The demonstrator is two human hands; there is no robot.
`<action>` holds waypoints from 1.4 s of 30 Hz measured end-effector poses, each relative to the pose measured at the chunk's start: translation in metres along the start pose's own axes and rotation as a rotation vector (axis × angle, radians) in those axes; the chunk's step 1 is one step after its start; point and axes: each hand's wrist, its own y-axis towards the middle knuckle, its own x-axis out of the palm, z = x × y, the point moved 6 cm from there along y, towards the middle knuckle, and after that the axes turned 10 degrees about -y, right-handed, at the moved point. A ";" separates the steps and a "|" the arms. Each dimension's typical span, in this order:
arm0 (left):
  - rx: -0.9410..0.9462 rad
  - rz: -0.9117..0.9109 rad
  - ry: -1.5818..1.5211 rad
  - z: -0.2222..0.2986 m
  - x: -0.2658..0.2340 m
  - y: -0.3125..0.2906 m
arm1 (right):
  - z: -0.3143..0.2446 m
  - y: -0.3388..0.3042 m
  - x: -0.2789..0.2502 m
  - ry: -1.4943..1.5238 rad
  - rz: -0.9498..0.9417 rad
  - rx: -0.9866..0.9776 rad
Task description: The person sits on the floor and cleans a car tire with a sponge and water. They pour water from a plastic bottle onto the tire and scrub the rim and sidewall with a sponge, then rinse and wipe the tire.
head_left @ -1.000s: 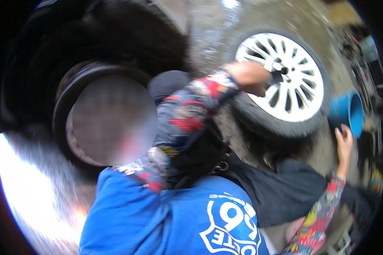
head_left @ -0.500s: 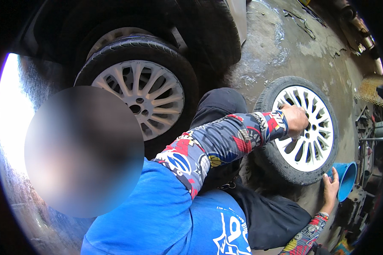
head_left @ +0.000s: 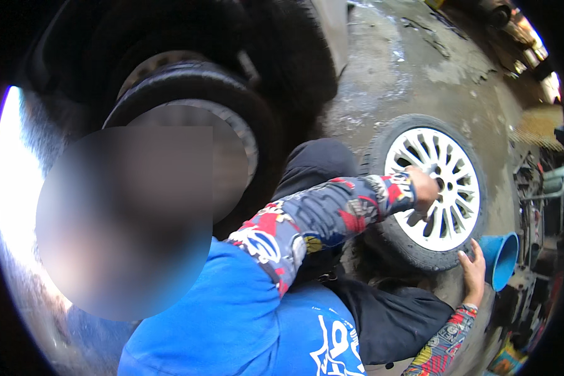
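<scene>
A wheel with a white multi-spoke rim [head_left: 464, 169] and black tyre [head_left: 376, 153] lies on the floor at the right. My left hand [head_left: 423, 188], in a patterned sleeve, is on the spokes beside the hub. Its fingers are curled and smeared by motion; a greyish bit shows under them, too unclear to name. At the near edge of the tyre, my right hand [head_left: 474, 272] has its fingers apart, the tips at the rubber. A blue bucket [head_left: 504, 260], tipped on its side, is right beside that hand.
A second wheel [head_left: 247, 135] stands at the upper left by a dark vehicle part [head_left: 301, 62], partly covered by a blurred disc. My bent knee [head_left: 319, 160] is between the two wheels. Wire mesh [head_left: 539, 125] and metal clutter [head_left: 542, 207] line the right side. The concrete floor [head_left: 413, 81] looks wet.
The whole view has shifted slightly, moving the right-hand wheel and bucket left in the picture. My left hand has slid a little lower across the spokes. My right hand stays by the tyre.
</scene>
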 end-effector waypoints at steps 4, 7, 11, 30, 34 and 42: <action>-0.038 -0.074 0.018 0.008 0.010 -0.006 | -0.001 0.003 0.010 0.088 0.007 0.060; 0.134 0.004 0.074 0.034 0.004 -0.030 | -0.002 0.006 0.021 0.187 -0.011 0.027; 0.186 0.145 0.048 0.059 -0.013 -0.052 | -0.023 0.013 0.026 -0.101 0.012 -0.125; 0.202 0.034 0.064 0.063 0.006 -0.032 | -0.016 -0.015 0.012 -0.138 -0.046 0.143; 0.223 -0.001 0.053 0.064 0.012 -0.026 | -0.014 -0.014 0.014 -0.154 -0.025 0.123; 0.235 0.014 0.067 0.054 0.011 -0.032 | -0.007 -0.009 0.018 -0.115 0.045 -0.030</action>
